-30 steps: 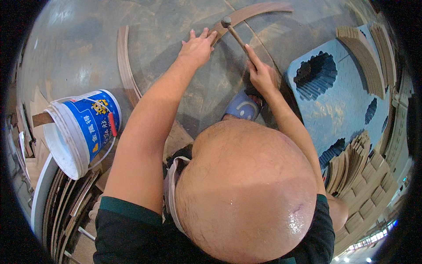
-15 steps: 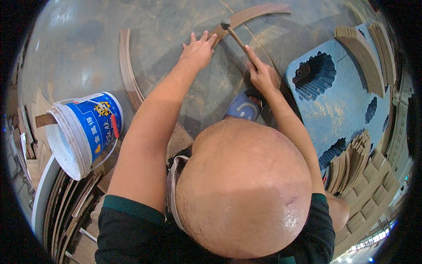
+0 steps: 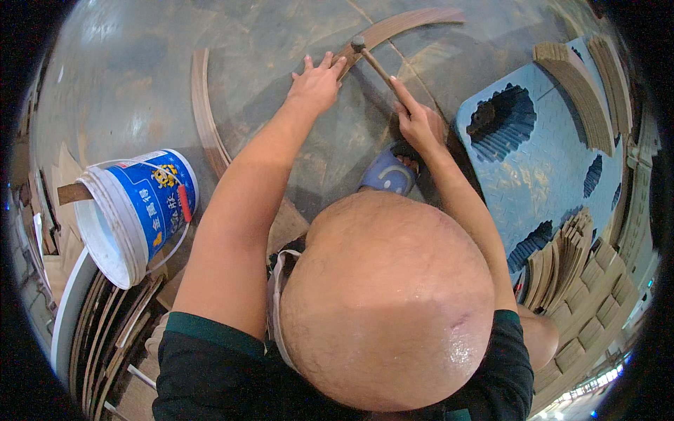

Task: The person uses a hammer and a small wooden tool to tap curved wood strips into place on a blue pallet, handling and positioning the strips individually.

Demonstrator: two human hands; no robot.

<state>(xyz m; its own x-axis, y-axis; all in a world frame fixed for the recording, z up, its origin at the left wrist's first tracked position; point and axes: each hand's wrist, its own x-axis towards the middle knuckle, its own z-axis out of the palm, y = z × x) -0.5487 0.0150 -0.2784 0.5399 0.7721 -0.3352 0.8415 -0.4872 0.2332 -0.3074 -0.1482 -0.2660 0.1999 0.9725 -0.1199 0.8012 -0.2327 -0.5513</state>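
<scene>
Blue slipper (image 3: 387, 170), just one showing, is on a foot close by. One white-and-blue bucket (image 3: 144, 200) is at the left. One hammer (image 3: 378, 64) is held tight in the right hand (image 3: 423, 128). The left hand (image 3: 316, 88) is spread out, gripping nothing, fingers at the near end of one curved wood strip (image 3: 407, 24). I can't tell if the hammer touches it. Another curved piece (image 3: 202, 98) lies left. Two curved wood stacks (image 3: 577, 91) are by one blue sheet's (image 3: 551, 140) far side. Grey floor (image 3: 140, 77) looks dusty. Lights (image 3: 593, 388) shine at the room's edge.
</scene>
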